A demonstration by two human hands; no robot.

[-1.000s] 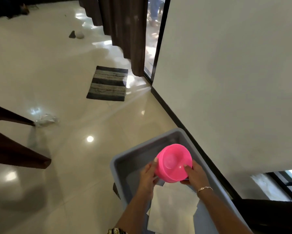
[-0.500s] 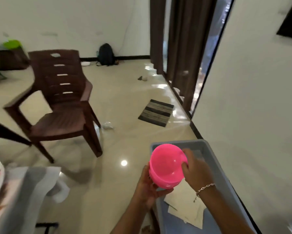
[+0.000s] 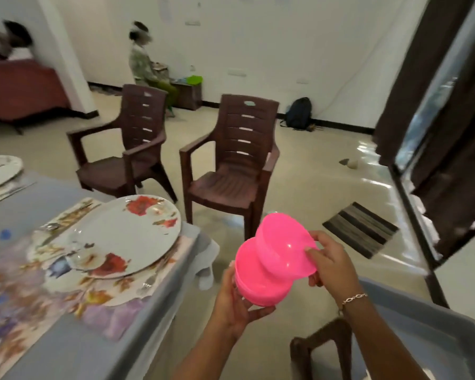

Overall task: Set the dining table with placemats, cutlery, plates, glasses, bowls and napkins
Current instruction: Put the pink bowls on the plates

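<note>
Pink plastic bowls (image 3: 261, 279) are held right of the plate (image 3: 126, 231), cupped below by the left hand (image 3: 236, 305), the top rim pinched by the right hand (image 3: 332, 267). Judged light, stiff, slick: best taken by rims.

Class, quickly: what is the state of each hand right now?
Left hand: curled round the lower pink bowl, holding it.
Right hand: pinching the upper pink bowl by its rim.

Two bare forearms reach in from the near edge, uncovered up to where the picture cuts them off. Around the wrist of the right hand (image 3: 332, 264) sits a thin, silver-coloured chain bracelet (image 3: 352, 298) of small oval links, with a short loose end hanging from it. The left hand (image 3: 236, 303) and its wrist are bare.
</note>
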